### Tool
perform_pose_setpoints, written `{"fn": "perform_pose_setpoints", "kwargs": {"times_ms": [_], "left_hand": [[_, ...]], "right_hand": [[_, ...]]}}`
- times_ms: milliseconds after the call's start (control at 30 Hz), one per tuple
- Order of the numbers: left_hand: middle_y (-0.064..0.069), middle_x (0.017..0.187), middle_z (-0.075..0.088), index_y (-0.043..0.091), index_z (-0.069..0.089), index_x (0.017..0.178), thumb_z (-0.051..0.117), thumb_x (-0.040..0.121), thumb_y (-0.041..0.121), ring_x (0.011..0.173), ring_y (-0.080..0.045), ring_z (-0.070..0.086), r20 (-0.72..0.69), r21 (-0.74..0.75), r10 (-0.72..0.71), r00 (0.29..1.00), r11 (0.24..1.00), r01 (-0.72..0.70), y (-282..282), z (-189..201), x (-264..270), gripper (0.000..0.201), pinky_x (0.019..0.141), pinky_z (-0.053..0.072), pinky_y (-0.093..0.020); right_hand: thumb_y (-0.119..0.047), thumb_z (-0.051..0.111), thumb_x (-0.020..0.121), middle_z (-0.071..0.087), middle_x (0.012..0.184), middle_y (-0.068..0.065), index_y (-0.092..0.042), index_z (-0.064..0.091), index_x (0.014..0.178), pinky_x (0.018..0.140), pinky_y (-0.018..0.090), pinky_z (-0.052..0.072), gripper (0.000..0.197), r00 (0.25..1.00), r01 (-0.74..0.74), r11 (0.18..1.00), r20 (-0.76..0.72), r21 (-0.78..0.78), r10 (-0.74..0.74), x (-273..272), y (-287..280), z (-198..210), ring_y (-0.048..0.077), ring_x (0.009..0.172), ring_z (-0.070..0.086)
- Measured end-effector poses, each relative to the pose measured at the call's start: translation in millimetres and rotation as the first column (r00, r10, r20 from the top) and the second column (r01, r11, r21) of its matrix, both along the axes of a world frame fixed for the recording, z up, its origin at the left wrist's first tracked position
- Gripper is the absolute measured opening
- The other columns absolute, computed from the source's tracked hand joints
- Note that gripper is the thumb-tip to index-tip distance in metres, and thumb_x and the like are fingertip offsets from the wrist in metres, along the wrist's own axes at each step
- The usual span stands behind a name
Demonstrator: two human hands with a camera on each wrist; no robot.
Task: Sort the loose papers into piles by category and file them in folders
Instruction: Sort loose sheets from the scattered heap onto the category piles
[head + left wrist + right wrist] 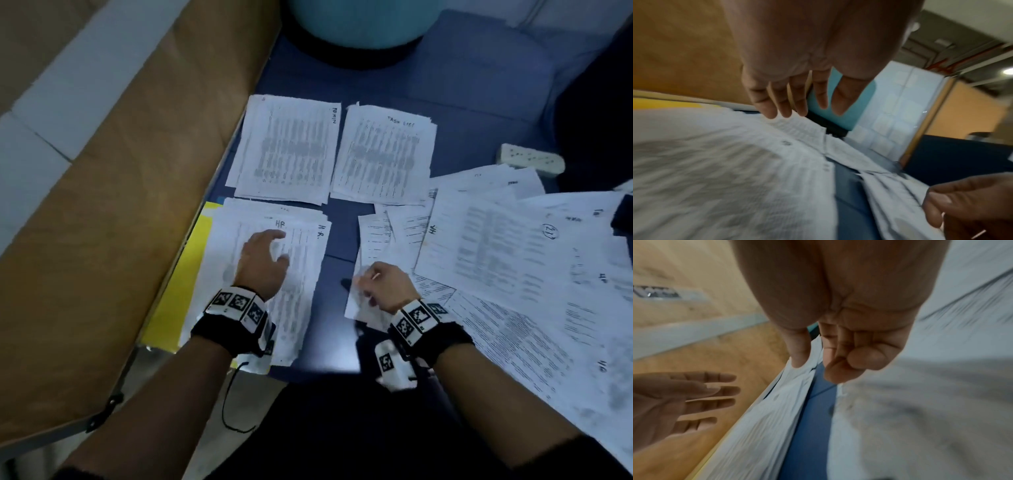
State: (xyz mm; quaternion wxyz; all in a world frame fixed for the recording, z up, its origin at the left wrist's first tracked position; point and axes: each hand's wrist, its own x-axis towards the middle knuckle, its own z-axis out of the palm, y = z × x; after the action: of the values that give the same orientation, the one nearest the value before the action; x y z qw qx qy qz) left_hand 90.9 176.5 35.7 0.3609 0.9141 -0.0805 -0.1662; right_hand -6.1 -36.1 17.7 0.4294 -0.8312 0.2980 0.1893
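Observation:
Three sorted paper piles lie on the blue table (479, 89): one marked ADMIN (287, 147), one marked TASK LIST (383, 154), and a near-left HR pile (294, 308) on a yellow folder (185, 281). My left hand (279, 248) hovers over the HR pile (715, 162) with fingers (793, 104) straight and spread, holding nothing. My right hand (363, 284) curls its fingers (849, 363) at the left edge of a loose sheet (359, 308) and pinches it. That sheet belongs to a wide fan of unsorted papers (513, 274) on the right.
A wooden partition (120, 205) runs along the table's left edge. A teal round object (356, 24) stands at the back. A white power strip (531, 159) lies behind the loose papers, and a dark object (623, 216) sits at the right edge.

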Motion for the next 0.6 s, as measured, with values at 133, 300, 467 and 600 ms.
{"fn": "perform_pose_setpoints", "kwargs": {"times_ms": [133,300,467,600], "left_hand": [[-0.009,0.13,0.054,0.008,0.057,0.124,0.058,0.087,0.004,0.121,-0.023,0.049,0.016,-0.123,-0.192,0.981,0.974,0.192,-87.2,18.2,-11.2,0.037,0.095,0.03,-0.017],[-0.002,0.14,0.045,0.018,0.053,0.13,0.055,0.093,0.012,0.124,-0.017,0.048,-0.089,-0.111,-0.396,0.914,0.916,0.386,-183.8,10.9,-43.3,0.037,0.089,0.032,-0.015],[-0.008,0.151,0.033,0.018,0.046,0.136,0.06,0.089,0.015,0.143,-0.02,0.021,-0.205,-0.06,-0.461,0.863,0.886,0.459,-240.4,-17.3,-66.7,0.05,0.11,0.024,-0.029],[-0.009,0.153,0.029,0.021,0.045,0.139,0.063,0.084,0.018,0.145,-0.021,0.016,-0.242,0.021,-0.369,0.897,0.923,0.385,-258.1,-34.2,-75.8,0.058,0.115,0.019,-0.034]], "right_hand": [[-0.03,0.066,0.088,0.066,0.076,0.005,-0.016,0.052,0.071,0.056,0.028,0.047,0.026,0.984,0.176,0.983,0.03,-0.042,-0.175,-41.9,-71.3,15.0,0.025,0.063,0.065],[-0.026,0.065,0.086,0.067,0.087,0.006,-0.013,0.057,0.079,0.063,0.029,0.045,0.017,0.909,0.416,0.897,0.06,-0.149,-0.412,-103.1,-157.6,20.4,0.025,0.077,0.062],[-0.026,0.066,0.089,0.061,0.108,0.009,-0.005,0.056,0.117,0.074,0.029,0.043,0.036,0.831,0.539,0.81,-0.012,-0.23,-0.556,-147.5,-226.7,13.3,0.025,0.091,0.058],[-0.032,0.068,0.089,0.056,0.132,0.016,-0.004,0.047,0.133,0.091,0.036,0.045,0.057,0.821,0.536,0.805,-0.066,-0.254,-0.568,-155.8,-259.0,-2.6,0.032,0.117,0.056]]}}
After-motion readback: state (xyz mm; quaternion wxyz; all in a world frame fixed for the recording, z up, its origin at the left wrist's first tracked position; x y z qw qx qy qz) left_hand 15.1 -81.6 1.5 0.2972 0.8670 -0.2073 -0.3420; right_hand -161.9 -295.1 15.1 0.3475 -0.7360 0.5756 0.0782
